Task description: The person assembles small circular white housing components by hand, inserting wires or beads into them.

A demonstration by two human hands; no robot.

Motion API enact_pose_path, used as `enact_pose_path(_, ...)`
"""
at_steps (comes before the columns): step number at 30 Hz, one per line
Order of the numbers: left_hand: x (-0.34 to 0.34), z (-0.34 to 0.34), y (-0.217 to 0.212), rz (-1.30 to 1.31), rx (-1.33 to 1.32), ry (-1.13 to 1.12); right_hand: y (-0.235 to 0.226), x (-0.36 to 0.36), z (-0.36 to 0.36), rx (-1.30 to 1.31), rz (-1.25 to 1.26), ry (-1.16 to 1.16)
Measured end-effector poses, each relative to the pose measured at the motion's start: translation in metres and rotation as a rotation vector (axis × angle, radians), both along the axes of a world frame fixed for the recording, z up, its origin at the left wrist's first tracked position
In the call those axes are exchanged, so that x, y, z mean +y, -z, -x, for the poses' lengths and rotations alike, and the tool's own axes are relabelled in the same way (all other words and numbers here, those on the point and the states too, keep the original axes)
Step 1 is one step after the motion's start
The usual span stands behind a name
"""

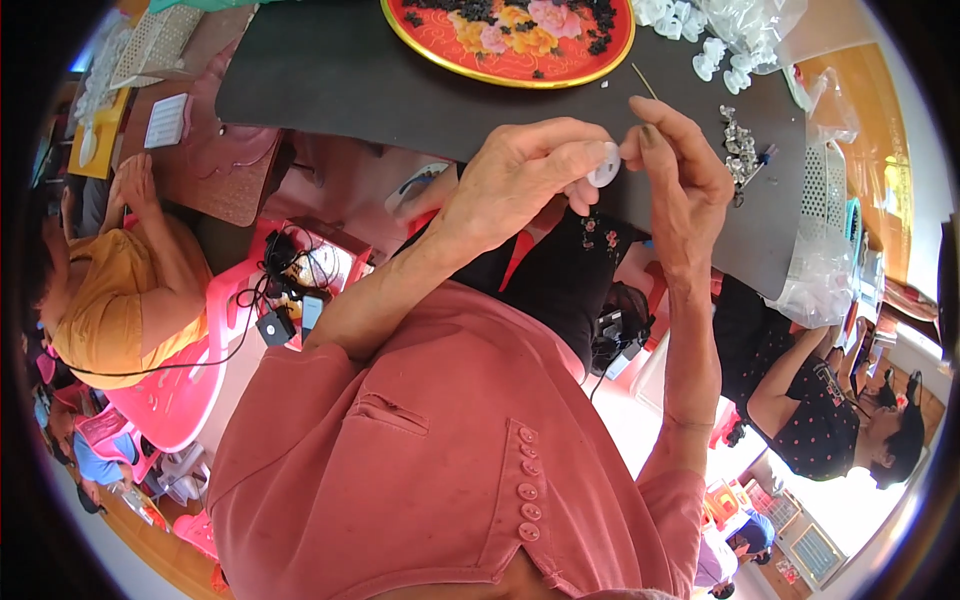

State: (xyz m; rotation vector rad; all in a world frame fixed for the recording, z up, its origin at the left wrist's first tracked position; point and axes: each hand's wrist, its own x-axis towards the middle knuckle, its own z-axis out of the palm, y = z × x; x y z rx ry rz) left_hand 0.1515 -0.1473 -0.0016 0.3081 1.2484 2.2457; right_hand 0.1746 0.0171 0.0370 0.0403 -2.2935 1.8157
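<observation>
Setting: crowded workroom, pink plastic chairs, other people seated at both sides. A dark bench [340, 80] runs across the top of the view.

On the bench: a red tray [430, 45] with gold rim and flower pattern; a heap of white plastic parts [715, 50] at the upper right; a row of small clear pieces [738, 145] beside it; a thin stick [644, 80] just under the tray.

Item in hand: one white disc [604, 165], small, round, held in the air above the near edge of the bench, between both hands.

Left hand [520, 175]: grip clamped on the disc, thumb and fingertips pinching its rim.

Right hand [680, 170]: fingertips closed together against the disc's right side, touching it.

Handling, as judged: light, stiff moulded plastic, smooth and likely slippery; small enough to drop easily. Best held by the rim in a fingertip pinch, the face left free. Probably not fragile, though a thin edge may bend under hard squeezing.
</observation>
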Motion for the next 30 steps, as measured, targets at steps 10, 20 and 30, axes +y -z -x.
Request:
enact_pose_path(10,-0.013,0.008,0.003,0.043,0.039,-0.029,0.003,-0.019,0.080,0.131,-0.377,-0.062)
enact_pose_path(20,-0.017,0.013,0.002,0.024,-0.008,0.063,0.003,-0.024,0.121,0.407,-0.798,-0.261)
enact_pose_path(30,-0.018,0.014,0.003,-0.001,-0.014,0.081,-0.017,-0.041,0.120,0.108,-0.864,-0.294)
